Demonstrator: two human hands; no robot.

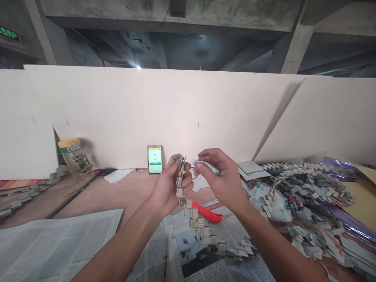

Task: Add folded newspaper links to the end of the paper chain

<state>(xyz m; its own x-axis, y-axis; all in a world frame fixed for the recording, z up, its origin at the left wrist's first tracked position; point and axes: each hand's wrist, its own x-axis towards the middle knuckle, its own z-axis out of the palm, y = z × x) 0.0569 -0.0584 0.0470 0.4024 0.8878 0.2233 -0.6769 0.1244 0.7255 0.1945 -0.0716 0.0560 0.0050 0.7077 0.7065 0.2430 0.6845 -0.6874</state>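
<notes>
My left hand (172,182) is closed around the upper end of a woven chain of folded newspaper links (202,227). From there the chain hangs down and trails to the right over the newspaper sheet (152,243). Just to the right, my right hand (221,174) pinches a small folded paper strip (209,166) between thumb and fingers. A narrow gap separates the strip from the chain's end. A red-handled tool (207,212), its working end hidden, lies on the newspaper behind the chain.
On the right sit a heap of folded paper chains (311,182), a plastic bag (276,205) and loose paper strips (317,239). A phone (155,159) leans against the white board (123,113). At left stand a yellow-lidded bottle (75,156) and another chain (22,199).
</notes>
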